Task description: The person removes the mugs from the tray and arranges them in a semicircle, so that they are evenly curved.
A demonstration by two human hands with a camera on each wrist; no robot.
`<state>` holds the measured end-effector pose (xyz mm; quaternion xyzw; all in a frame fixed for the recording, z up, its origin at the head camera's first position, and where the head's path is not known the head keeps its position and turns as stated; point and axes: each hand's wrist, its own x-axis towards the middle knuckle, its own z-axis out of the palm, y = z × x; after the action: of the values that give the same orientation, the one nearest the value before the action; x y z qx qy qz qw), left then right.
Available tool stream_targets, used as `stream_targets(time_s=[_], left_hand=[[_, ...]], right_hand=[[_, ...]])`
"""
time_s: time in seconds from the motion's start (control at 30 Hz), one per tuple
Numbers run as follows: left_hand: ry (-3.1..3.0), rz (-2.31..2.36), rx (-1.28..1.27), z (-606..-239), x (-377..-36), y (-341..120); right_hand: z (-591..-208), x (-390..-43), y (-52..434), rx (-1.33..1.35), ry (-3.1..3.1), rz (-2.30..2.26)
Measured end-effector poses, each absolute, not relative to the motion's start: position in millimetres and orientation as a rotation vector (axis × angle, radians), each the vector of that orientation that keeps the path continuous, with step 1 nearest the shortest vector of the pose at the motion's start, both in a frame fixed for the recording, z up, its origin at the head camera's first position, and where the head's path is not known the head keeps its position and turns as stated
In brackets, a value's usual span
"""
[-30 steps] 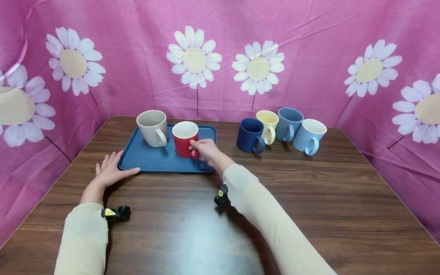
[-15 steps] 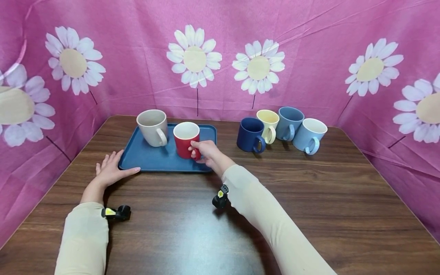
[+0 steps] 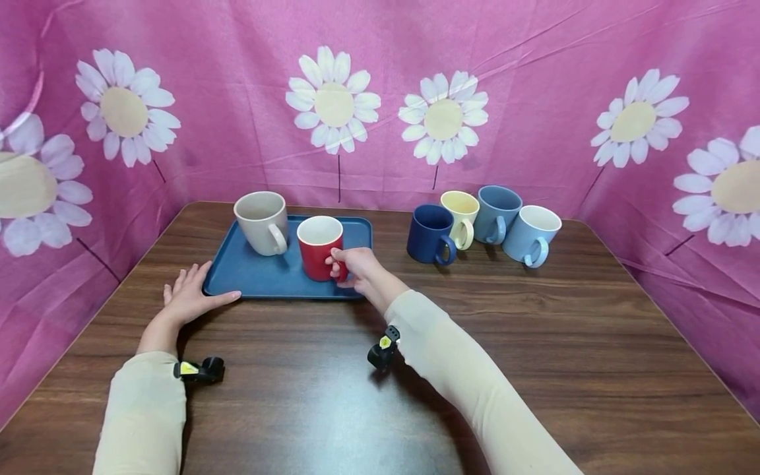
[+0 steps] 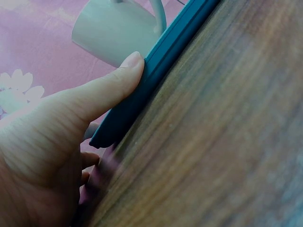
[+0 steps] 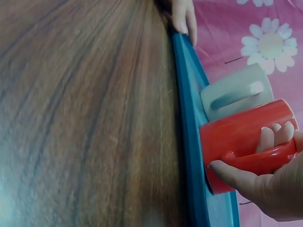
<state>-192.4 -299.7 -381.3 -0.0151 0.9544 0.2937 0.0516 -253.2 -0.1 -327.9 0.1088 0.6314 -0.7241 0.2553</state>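
A red mug (image 3: 319, 247) (image 5: 239, 137) stands on the blue tray (image 3: 255, 277) (image 5: 189, 118) beside a beige mug (image 3: 261, 221) (image 5: 236, 92). My right hand (image 3: 355, 269) (image 5: 265, 184) grips the red mug by its handle, fingers curled through it. My left hand (image 3: 189, 297) (image 4: 71, 123) lies flat on the table at the tray's near left corner, with the thumb pressed along the tray's front rim (image 4: 156, 61).
To the right of the tray stand a dark blue mug (image 3: 430, 233), a pale yellow mug (image 3: 460, 216), a grey-blue mug (image 3: 495, 213) and a light blue mug (image 3: 530, 234). Pink flowered cloth walls the brown wooden table (image 3: 534, 343) on three sides.
The red mug and my right hand have barely shifted on the tray. The left hand has stayed in place.
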Motion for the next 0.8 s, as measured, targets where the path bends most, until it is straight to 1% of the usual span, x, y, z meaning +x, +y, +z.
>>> stream_targets(time_s=[0.23, 0.6, 0.8], left_hand=[[2.902, 0.891, -0.047, -382.4, -192.8, -300.3], [2.906, 0.879, -0.05, -380.6, -193.6, -299.6], [2.907, 0.876, -0.046, -380.4, -193.0, -299.3]], right_hand=[[-325.6, -247.7, 4.2, 0.28, 1.663, -2.032], [-312.6, -227.0, 22.1, 0.056, 1.562, -2.175], [-306.7, -212.1, 34.1, 0.0, 1.531, -2.197]])
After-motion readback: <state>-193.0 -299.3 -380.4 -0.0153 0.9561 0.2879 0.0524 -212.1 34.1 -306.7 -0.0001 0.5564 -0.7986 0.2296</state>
